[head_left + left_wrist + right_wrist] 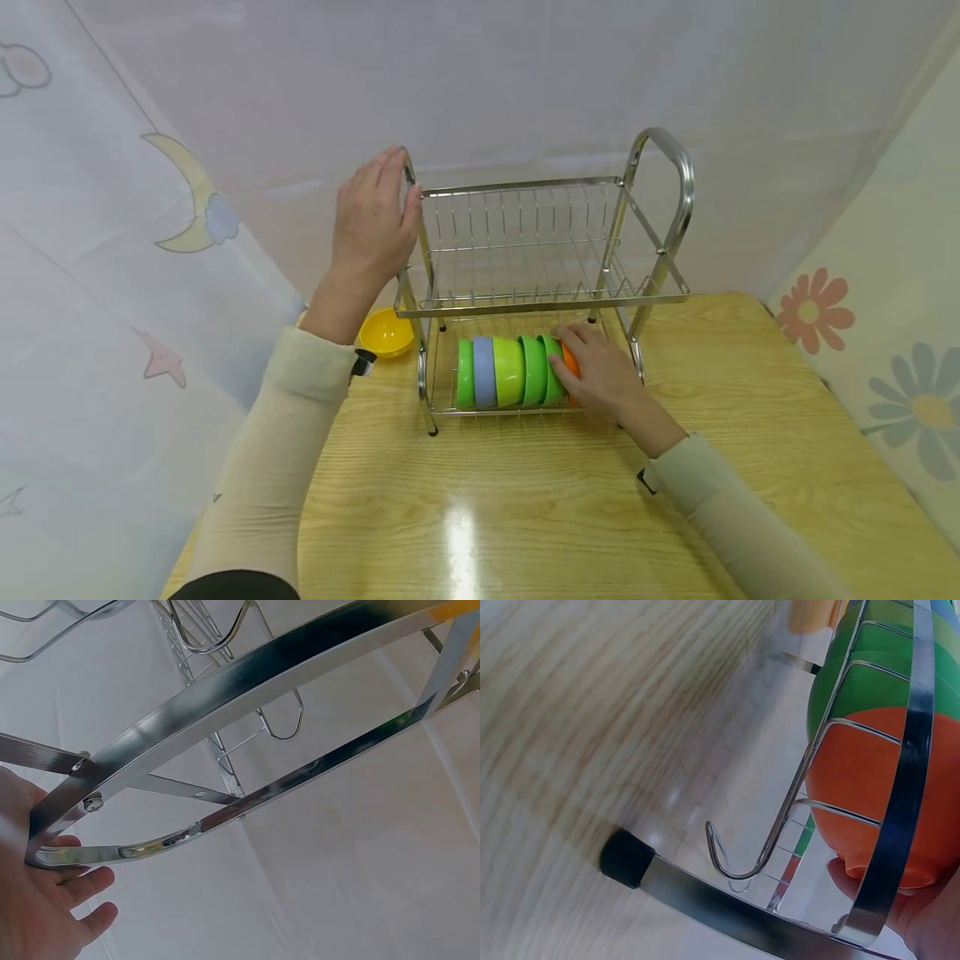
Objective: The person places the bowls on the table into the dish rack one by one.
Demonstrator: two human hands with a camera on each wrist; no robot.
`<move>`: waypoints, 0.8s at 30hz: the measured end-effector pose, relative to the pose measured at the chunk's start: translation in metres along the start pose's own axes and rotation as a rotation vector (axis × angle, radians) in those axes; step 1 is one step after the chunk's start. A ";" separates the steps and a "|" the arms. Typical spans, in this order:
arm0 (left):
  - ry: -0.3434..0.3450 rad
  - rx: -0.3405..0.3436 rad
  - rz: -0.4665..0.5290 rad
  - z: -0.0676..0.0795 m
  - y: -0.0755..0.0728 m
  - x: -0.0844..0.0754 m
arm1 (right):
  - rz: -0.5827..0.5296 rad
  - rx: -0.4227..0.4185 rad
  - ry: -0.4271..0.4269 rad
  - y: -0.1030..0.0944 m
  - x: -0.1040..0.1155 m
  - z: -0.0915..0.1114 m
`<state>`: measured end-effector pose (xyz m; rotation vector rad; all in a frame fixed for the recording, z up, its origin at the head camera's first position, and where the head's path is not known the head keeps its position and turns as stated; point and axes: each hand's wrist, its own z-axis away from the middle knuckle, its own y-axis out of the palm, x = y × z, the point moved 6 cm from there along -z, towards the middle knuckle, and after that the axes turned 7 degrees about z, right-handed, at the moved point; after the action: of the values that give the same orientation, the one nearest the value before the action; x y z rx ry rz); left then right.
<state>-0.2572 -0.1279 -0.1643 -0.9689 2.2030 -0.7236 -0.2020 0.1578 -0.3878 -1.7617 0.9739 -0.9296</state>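
A two-tier metal dish rack (542,307) stands on the table. My left hand (375,218) holds the curved handle at the rack's upper left; in the left wrist view its fingers (88,886) show beyond the chrome bar. On the lower tier a row of bowls stands on edge: a green bowl (465,375), a blue bowl (484,373), a yellow-green bowl (508,372), then two green bowls (533,372). At the row's right end, my right hand (600,373) grips an orange bowl (866,791), partly covering it in the head view.
A yellow bowl (387,333) sits on the wooden table (390,500), just left of the rack. The upper tier (517,250) spans above the bowls, and black-tipped feet (626,858) support the rack. Patterned cloth (510,83) hangs behind and at both sides.
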 end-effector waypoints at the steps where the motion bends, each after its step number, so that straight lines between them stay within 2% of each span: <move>1: 0.001 0.001 -0.001 0.000 0.000 0.000 | 0.001 -0.003 0.000 0.001 0.000 0.000; 11: 0.008 -0.002 -0.005 -0.001 0.003 0.000 | -0.015 0.009 0.008 0.009 -0.003 -0.001; 24: -0.006 0.017 -0.008 0.001 0.002 -0.001 | -0.140 0.048 -0.003 0.018 -0.006 -0.002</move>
<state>-0.2564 -0.1260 -0.1661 -0.9702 2.1857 -0.7407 -0.2101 0.1575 -0.4051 -1.8079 0.8278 -1.0295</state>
